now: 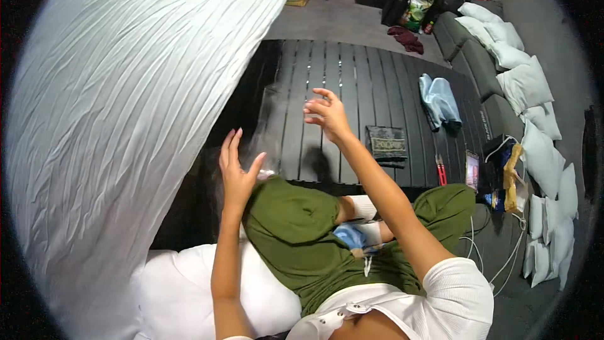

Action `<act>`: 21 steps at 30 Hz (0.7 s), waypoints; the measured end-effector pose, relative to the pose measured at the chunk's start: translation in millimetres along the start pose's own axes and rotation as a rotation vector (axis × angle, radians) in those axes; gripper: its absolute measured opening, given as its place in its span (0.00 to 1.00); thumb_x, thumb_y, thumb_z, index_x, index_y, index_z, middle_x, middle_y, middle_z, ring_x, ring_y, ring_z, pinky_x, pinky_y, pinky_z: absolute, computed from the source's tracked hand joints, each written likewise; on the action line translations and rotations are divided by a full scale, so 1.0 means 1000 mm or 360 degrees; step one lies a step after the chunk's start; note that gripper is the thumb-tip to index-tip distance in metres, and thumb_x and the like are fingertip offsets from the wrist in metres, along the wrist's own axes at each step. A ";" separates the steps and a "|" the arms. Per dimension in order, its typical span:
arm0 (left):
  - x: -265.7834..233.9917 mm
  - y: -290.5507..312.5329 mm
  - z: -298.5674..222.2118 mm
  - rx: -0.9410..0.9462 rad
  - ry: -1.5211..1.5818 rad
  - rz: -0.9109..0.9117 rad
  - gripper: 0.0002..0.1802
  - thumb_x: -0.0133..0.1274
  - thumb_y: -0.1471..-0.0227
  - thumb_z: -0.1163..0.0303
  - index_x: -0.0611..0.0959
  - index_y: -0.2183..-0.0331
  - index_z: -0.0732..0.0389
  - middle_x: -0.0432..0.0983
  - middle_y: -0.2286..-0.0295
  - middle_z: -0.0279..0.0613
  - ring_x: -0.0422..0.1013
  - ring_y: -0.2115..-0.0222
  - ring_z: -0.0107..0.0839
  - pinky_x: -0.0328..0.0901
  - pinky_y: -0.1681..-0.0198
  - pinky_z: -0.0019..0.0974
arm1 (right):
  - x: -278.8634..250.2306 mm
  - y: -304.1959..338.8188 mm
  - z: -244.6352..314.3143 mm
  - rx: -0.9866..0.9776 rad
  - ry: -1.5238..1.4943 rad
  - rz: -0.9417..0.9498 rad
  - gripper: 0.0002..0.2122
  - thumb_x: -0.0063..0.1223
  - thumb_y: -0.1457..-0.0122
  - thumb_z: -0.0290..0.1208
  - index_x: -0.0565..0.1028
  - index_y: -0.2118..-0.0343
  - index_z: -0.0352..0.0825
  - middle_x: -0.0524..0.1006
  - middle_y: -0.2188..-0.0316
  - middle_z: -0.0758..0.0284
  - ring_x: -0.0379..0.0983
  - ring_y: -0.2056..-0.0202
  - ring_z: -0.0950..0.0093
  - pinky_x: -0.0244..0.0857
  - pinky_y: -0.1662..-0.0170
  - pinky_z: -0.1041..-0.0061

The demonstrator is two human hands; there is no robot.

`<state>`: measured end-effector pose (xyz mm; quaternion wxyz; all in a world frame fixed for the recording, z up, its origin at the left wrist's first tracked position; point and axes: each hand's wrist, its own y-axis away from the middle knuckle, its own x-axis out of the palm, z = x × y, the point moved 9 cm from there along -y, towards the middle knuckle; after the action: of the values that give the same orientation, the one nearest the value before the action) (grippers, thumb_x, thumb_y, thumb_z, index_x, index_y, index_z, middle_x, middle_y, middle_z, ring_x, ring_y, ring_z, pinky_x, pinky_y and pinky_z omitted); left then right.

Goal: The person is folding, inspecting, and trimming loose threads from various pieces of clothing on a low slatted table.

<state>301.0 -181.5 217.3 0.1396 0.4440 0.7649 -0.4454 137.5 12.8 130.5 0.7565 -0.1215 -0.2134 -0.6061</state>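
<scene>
My left hand [238, 175] is raised beside my left knee, thumb and fingers spread, nothing visibly gripped. A clear, filmy sheet of plastic [267, 113], smeared and hard to make out, hangs next to it at the table's left end. Over the black slatted table [355, 75], my right hand [327, 115] is held up with its fingers curved and apart, holding nothing I can see. To its right lies a folded dark packet or cloth [387, 145] with a printed panel. A light blue folded cloth, like denim [440, 99], rests farther right on the table.
Red-handled snips [441, 171] and a lit phone [472, 169] sit by the table's near right edge. Small white pillows [527, 85] line the grey sofa. A large white sheet [138, 75] hangs at left. A white cushion [189, 283] lies under my left arm.
</scene>
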 end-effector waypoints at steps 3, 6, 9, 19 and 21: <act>0.060 -0.009 -0.012 -0.0200 0.0908 0.0355 0.28 0.55 0.57 0.69 0.68 0.52 0.63 0.64 0.53 0.44 0.63 0.54 0.34 0.54 0.49 0.34 | -0.043 0.030 0.041 -0.0093 0.0035 -0.0107 0.20 0.52 0.52 0.22 0.62 0.55 0.32 0.70 0.71 0.65 0.71 0.71 0.74 0.71 0.72 0.74; 0.126 0.005 -0.047 -0.1060 0.1721 0.1091 0.27 0.48 0.51 0.56 0.69 0.53 0.62 0.65 0.54 0.42 0.64 0.55 0.33 0.57 0.51 0.35 | -0.090 0.068 0.073 -0.0218 0.0189 -0.0261 0.17 0.52 0.52 0.22 0.64 0.57 0.30 0.70 0.71 0.65 0.71 0.72 0.74 0.71 0.72 0.75; 0.159 0.006 -0.077 -0.1223 0.1977 0.1183 0.29 0.45 0.50 0.51 0.68 0.52 0.61 0.66 0.54 0.43 0.66 0.57 0.35 0.60 0.54 0.38 | -0.124 0.105 0.090 -0.0283 0.0274 -0.0357 0.11 0.52 0.51 0.24 0.69 0.64 0.27 0.71 0.73 0.64 0.72 0.73 0.74 0.72 0.72 0.73; 0.230 0.091 -0.188 -0.0996 0.2058 0.1887 0.34 0.45 0.50 0.51 0.58 0.46 0.59 0.64 0.53 0.43 0.65 0.56 0.31 0.62 0.56 0.35 | -0.192 0.207 0.079 0.0042 0.0290 -0.0460 0.10 0.51 0.48 0.30 0.71 0.68 0.28 0.73 0.77 0.64 0.72 0.79 0.76 0.69 0.78 0.79; 0.229 0.108 -0.198 -0.0892 0.1912 0.1848 0.32 0.48 0.50 0.58 0.59 0.47 0.60 0.64 0.53 0.44 0.66 0.57 0.30 0.62 0.57 0.34 | -0.200 0.222 0.077 0.0019 0.0260 -0.0497 0.09 0.51 0.48 0.29 0.71 0.68 0.28 0.73 0.78 0.64 0.72 0.80 0.77 0.68 0.79 0.80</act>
<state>294.3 127.4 128.9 0.0219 0.8713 0.4436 0.2087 303.9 271.9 120.5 0.6687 -0.0326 -0.1712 -0.7229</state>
